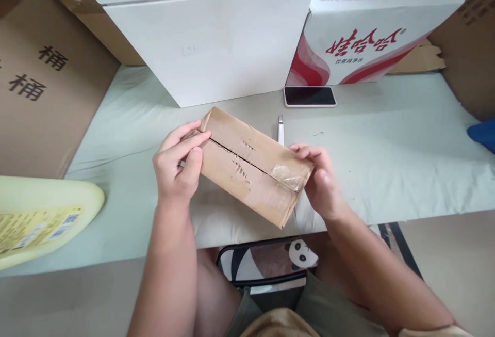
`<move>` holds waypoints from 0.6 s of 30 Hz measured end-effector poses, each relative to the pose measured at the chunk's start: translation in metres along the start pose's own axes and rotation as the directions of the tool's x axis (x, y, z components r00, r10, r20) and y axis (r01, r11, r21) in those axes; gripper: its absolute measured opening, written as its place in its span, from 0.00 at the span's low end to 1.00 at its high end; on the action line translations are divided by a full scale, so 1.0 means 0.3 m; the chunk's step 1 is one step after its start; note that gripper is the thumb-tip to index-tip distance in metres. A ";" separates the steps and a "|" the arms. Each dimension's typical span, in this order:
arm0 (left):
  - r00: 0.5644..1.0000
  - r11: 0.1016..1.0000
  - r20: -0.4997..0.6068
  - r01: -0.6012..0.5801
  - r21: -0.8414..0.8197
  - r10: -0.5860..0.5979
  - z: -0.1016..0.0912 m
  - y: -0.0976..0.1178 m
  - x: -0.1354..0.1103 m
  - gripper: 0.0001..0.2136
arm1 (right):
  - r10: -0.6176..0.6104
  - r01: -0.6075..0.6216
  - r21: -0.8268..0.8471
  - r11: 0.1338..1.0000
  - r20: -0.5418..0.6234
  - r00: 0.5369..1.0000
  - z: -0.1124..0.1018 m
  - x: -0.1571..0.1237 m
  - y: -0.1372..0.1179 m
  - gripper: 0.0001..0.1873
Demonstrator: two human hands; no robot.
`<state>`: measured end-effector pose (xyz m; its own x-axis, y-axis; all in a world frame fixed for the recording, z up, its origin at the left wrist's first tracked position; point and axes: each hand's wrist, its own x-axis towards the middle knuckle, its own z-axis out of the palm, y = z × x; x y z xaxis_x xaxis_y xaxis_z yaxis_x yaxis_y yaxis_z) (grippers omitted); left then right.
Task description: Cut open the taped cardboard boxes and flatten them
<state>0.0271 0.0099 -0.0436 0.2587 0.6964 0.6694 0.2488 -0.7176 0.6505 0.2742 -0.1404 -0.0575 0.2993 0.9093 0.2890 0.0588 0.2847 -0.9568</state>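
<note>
Between my two hands a small brown cardboard box [247, 172] is held tilted above the cloth-covered surface. A narrow slit runs along the seam between its top flaps, the cardboard is torn in spots near the middle, and clear tape sticks at the right end. My left hand [180, 159] grips the left end, fingers on top by the seam. The right end is in my right hand [319, 179], its fingers curled over the edge. Just behind the box lies a white-handled tool [280, 129] with a metal tip, partly hidden by the box.
A phone [310, 96] lies by a white-and-red carton [359, 37] at the back. Beside that stands a large white box [216, 48]. Big brown cartons [34, 79] flank both sides. At left is a pale yellow bottle [50, 218]; a panda-print item [270, 259] sits below the front edge.
</note>
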 end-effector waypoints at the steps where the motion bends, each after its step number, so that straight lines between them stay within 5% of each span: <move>1: 1.000 1.000 -0.004 0.001 -0.004 -0.001 0.001 0.001 0.001 0.14 | 0.019 -0.020 -0.024 1.000 -0.061 0.998 -0.012 0.008 0.008 0.19; 4: 1.000 1.000 -0.012 0.003 0.011 -0.003 0.002 0.007 0.001 0.14 | 0.146 -0.199 -0.291 0.936 -0.194 0.970 -0.055 0.042 0.042 0.12; 6: 1.000 1.000 -0.009 0.000 0.018 0.000 0.002 0.010 -0.001 0.14 | 0.250 -0.293 -0.544 0.786 -0.154 0.956 -0.082 0.065 0.071 0.12; 9: 1.000 1.000 -0.008 0.001 0.021 0.000 0.001 0.010 -0.004 0.14 | 0.326 -0.244 -0.761 0.601 -0.045 0.944 -0.103 0.083 0.111 0.16; 14: 1.000 1.000 -0.004 0.004 0.028 -0.004 0.001 0.006 -0.004 0.14 | 0.339 -0.156 -0.897 0.414 -0.008 0.941 -0.100 0.084 0.141 0.11; 18: 1.000 1.000 -0.017 0.019 0.019 -0.019 0.003 0.009 0.000 0.14 | 0.282 -0.099 -0.895 0.436 0.031 0.959 -0.096 0.088 0.156 0.21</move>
<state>0.0287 0.0079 -0.0423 0.2383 0.7099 0.6627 0.2718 -0.7039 0.6563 0.3122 -0.1119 -0.0955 0.2739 0.9617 0.0085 0.8481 -0.2374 -0.4737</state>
